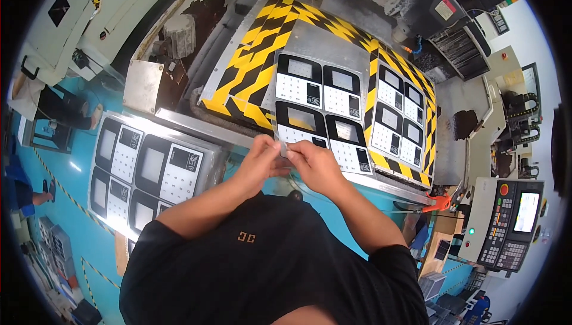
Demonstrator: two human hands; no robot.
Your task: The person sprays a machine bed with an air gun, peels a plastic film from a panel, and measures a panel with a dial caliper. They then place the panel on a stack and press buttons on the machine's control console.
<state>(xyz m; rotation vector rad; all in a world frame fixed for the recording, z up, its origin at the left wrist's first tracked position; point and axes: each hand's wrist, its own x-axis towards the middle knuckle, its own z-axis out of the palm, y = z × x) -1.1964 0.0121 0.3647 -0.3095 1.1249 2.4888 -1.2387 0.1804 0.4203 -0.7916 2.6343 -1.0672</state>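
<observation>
My left hand (260, 159) and my right hand (312, 162) meet in front of the machine bed's near edge. Both are closed, fingertips pinching a small grey flat piece (283, 148) whose kind I cannot make out. Just beyond them lies a sheet of black and white keypad panels (305, 88), its lower left panel partly hidden by my hands. To its right is a second, similar panel sheet (388, 115). Both rest on the machine bed, which is bordered with yellow and black striped tape (252, 51).
At the left stands a shiny stack of similar panel sheets (130, 153). An orange-handled tool (438, 203) lies at the bed's right front corner. A machine control panel (506, 224) with a lit screen stands at the right. Another person's foot (96, 115) shows at the left.
</observation>
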